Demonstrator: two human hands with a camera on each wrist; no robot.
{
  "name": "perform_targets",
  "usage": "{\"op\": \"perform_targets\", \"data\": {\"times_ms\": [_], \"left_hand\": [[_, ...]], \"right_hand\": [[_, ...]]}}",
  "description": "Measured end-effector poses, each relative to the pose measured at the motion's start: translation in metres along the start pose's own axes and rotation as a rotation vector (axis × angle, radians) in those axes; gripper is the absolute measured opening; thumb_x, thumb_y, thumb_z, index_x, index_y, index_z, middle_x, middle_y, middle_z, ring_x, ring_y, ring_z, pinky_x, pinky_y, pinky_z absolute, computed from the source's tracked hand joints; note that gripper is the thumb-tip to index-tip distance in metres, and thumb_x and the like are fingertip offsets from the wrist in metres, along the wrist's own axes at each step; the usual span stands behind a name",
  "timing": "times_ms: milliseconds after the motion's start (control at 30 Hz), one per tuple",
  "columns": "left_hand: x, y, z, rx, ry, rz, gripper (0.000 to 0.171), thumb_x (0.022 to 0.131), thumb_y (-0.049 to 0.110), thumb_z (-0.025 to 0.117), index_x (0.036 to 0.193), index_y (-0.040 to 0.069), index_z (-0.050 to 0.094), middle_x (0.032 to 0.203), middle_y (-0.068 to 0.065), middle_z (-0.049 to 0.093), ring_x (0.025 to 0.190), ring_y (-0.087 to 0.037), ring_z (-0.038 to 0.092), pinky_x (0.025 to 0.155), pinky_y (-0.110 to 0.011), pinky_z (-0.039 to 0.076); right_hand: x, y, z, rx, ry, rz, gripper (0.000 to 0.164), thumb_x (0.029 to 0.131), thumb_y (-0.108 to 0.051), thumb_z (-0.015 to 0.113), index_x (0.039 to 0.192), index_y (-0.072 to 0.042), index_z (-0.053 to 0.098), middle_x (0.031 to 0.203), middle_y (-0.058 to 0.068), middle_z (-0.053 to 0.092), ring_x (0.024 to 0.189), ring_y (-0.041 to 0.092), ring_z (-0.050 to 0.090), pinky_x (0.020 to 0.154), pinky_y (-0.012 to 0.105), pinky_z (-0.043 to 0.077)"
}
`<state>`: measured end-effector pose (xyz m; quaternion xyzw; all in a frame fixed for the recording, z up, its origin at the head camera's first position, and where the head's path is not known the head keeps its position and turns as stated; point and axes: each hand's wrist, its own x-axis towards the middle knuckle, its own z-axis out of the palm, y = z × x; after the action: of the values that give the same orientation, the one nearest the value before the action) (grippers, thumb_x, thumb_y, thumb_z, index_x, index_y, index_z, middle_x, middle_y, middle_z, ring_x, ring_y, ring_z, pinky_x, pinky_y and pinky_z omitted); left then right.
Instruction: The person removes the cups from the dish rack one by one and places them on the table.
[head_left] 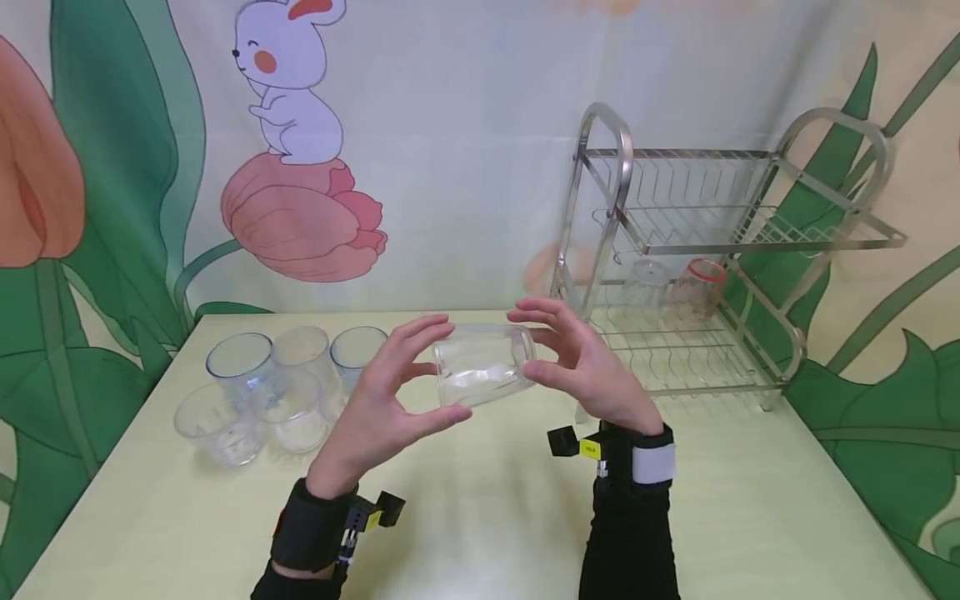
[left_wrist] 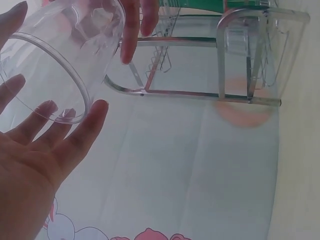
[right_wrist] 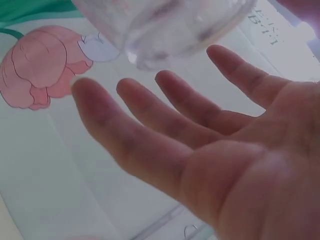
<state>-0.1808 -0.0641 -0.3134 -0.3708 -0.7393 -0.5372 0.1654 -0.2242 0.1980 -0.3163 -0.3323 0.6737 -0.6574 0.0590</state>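
A clear drinking glass (head_left: 483, 367) lies sideways in the air between both hands, its mouth toward the left and its faceted base toward the right. My left hand (head_left: 382, 396) holds it around the rim, fingers along the upper side and thumb below. In the left wrist view, the fingertips (left_wrist: 95, 112) sit right at the rim. My right hand (head_left: 588, 367) is at the base end, thumb and fingertips spread beside it. The right wrist view shows those fingers (right_wrist: 175, 92) nearly straight, just short of the glass base.
Several clear glasses, including a blue-rimmed glass (head_left: 240, 358), stand upright on the pale table (head_left: 480, 517) at left. A two-tier metal dish rack (head_left: 750, 247) stands at right. Its lower tier holds a clear glass (head_left: 647, 287) and a red-rimmed glass (head_left: 696, 292). A printed curtain (head_left: 465, 167) hangs behind.
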Motion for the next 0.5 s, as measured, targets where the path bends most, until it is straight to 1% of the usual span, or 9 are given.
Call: {"op": "perform_targets", "data": {"times_ms": [100, 233, 333, 400, 467, 500], "left_hand": [[-0.004, 0.000, -0.002, 0.002, -0.011, -0.016, 0.077, 0.069, -0.005, 0.086, 0.136, -0.004, 0.048, 0.143, -0.014, 0.043, 0.127, -0.024, 0.043, 0.091, -0.037, 0.052], [-0.010, -0.003, -0.008, 0.043, -0.022, -0.033, 0.079, 0.068, -0.004, 0.087, 0.137, -0.003, 0.049, 0.143, -0.014, 0.043, 0.127, -0.023, 0.044, 0.090, -0.038, 0.053], [-0.017, -0.014, -0.014, 0.082, -0.032, -0.041, 0.081, 0.067, 0.000, 0.088, 0.138, 0.001, 0.049, 0.144, -0.012, 0.042, 0.127, -0.023, 0.044, 0.089, -0.039, 0.053], [-0.022, -0.022, -0.019, 0.109, -0.044, -0.044, 0.082, 0.068, 0.004, 0.089, 0.140, 0.004, 0.049, 0.145, -0.008, 0.042, 0.127, -0.022, 0.044, 0.089, -0.037, 0.053], [-0.027, -0.030, -0.024, 0.127, -0.058, -0.049, 0.083, 0.070, 0.009, 0.089, 0.142, 0.008, 0.048, 0.147, -0.004, 0.040, 0.129, -0.021, 0.043, 0.089, -0.036, 0.053], [-0.029, -0.032, -0.027, 0.142, -0.067, -0.053, 0.083, 0.071, 0.011, 0.089, 0.143, 0.010, 0.048, 0.147, -0.002, 0.040, 0.128, -0.019, 0.044, 0.089, -0.035, 0.053]], "right_hand": [[-0.003, 0.001, -0.007, 0.017, 0.037, -0.023, 0.063, 0.090, -0.015, 0.072, 0.143, -0.011, 0.039, 0.146, 0.013, 0.039, 0.133, 0.036, 0.040, 0.093, 0.048, 0.050], [-0.007, 0.004, -0.016, 0.088, 0.069, -0.052, 0.061, 0.092, 0.003, 0.062, 0.146, -0.004, 0.035, 0.149, 0.014, 0.035, 0.137, 0.040, 0.032, 0.098, 0.053, 0.045], [-0.011, 0.006, -0.021, 0.096, 0.078, -0.055, 0.062, 0.091, 0.011, 0.055, 0.148, -0.002, 0.032, 0.151, 0.014, 0.033, 0.140, 0.039, 0.028, 0.101, 0.054, 0.042], [-0.014, 0.008, -0.025, 0.086, 0.087, -0.059, 0.062, 0.093, 0.010, 0.054, 0.149, -0.003, 0.031, 0.153, 0.013, 0.032, 0.141, 0.038, 0.026, 0.102, 0.054, 0.040], [-0.017, 0.010, -0.030, 0.086, 0.101, -0.068, 0.063, 0.094, 0.003, 0.058, 0.150, -0.003, 0.029, 0.154, 0.012, 0.030, 0.142, 0.037, 0.025, 0.103, 0.054, 0.039], [-0.019, 0.011, -0.032, 0.093, 0.109, -0.073, 0.064, 0.095, 0.000, 0.059, 0.151, -0.002, 0.027, 0.155, 0.012, 0.029, 0.142, 0.037, 0.024, 0.104, 0.054, 0.039]]}}
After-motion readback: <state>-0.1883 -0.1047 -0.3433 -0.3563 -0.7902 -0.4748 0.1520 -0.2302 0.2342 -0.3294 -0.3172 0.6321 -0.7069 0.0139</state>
